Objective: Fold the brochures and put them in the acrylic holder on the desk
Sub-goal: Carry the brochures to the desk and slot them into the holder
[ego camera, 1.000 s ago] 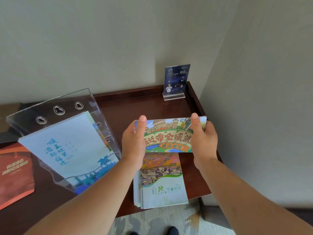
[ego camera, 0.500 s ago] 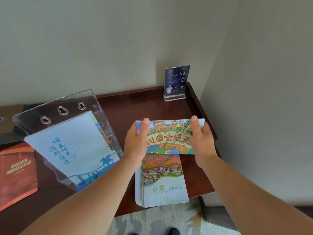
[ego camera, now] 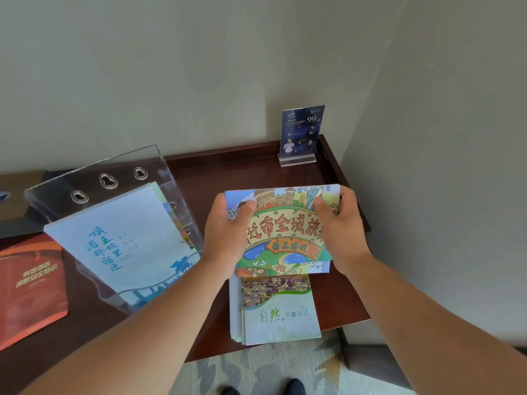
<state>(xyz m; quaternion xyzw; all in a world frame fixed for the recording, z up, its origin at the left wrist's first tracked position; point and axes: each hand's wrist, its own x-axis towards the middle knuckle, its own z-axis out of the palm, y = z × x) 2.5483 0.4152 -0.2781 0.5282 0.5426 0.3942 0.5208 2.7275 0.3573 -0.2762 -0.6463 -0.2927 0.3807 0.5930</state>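
A colourful cartoon-map brochure [ego camera: 285, 229] is held flat over the desk, folded with a lower flap peeking out beneath. My left hand [ego camera: 228, 235] grips its left edge, thumb on top. My right hand [ego camera: 340, 226] grips its right edge, thumb pressing on the face. Below it lies a stack of brochures [ego camera: 278, 309] with a green and white cover. The clear acrylic holder [ego camera: 119, 178] leans at the left, with a pale blue brochure [ego camera: 119, 240] inside it.
A blue sign in a small acrylic stand [ego camera: 301, 135] sits at the desk's back right corner. A red booklet [ego camera: 28, 289] lies at the far left. The dark wooden desk [ego camera: 228, 172] has raised edges; walls stand behind and to the right.
The brochure has tipped from upright to lying flatter, facing up. Both thumbs have slid inward over its face. The hands have stayed in about the same place.
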